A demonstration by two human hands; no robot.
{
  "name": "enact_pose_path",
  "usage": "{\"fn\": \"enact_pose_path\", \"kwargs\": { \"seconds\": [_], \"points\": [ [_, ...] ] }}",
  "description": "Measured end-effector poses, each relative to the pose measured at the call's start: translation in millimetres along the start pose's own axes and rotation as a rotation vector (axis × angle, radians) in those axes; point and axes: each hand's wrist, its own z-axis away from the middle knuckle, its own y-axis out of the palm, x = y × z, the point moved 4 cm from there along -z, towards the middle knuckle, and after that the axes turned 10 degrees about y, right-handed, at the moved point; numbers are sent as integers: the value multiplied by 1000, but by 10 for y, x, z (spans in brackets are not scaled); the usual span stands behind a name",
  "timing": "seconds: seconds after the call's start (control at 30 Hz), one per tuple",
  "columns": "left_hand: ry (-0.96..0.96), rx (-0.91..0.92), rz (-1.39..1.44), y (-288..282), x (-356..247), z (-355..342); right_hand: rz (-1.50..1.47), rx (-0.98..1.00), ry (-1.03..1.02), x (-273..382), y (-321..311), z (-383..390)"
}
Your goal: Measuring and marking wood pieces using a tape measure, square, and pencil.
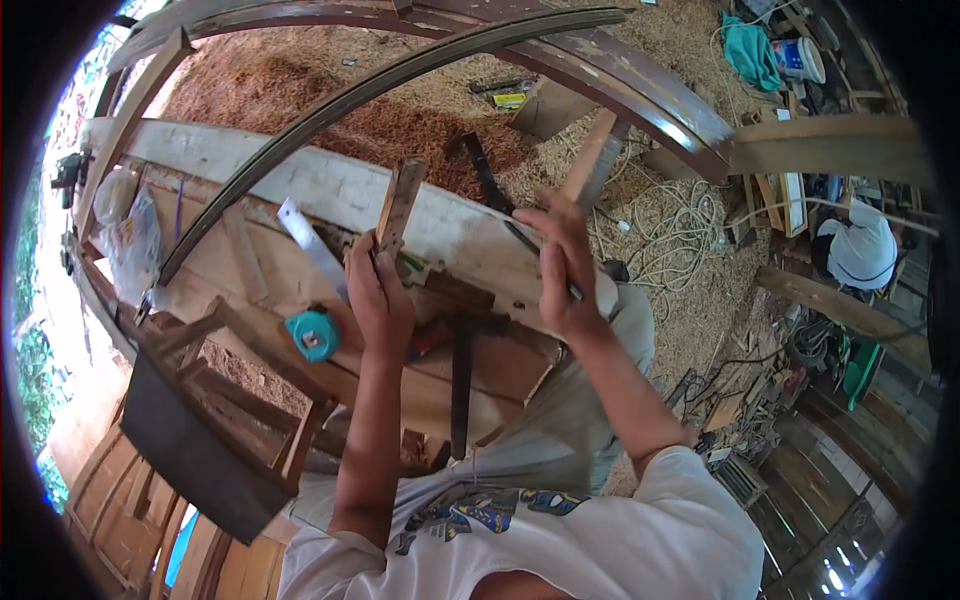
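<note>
"How did the left hand (380, 298) hold?"
"It was closed around the lower end of a short wooden block (402, 195), and the block stood out above the thumb. For good work, I think, this hold needed to be firm but not tense, so that the upper faces were free to be seen."
"And the right hand (570, 262)?"
"It was to the right of that grip, with fingers bent and partly spread. A pale length of wood (594, 162) reached away beyond them; whether they gripped it, I cannot tell. Slow, small movements were the wiser choice, in my opinion."
"What was around?"
"Just left of the block's grip lay a metal blade (312, 248); nearer the body, a teal tape measure (313, 336). Beyond it ran a white board (330, 180)."
</note>
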Motion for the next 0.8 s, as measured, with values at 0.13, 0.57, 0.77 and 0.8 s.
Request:
{"fn": "enact_pose_path", "kwargs": {
  "seconds": [0.13, 0.57, 0.77, 0.8],
  "points": [
    [119, 77, -156, 182, 24, -40, -290, 217, 539, -991, 245, -671],
    [95, 113, -252, 188, -6, -113, 476, 441, 1231, -3482, 2138, -1414],
    [110, 123, -266, 130, 9, -82, 591, 493, 1124, -4066, 2315, -1522],
    [106, 127, -246, 169, 6, -85, 601, 474, 1156, -4209, 2257, -1541]
  ]
}}
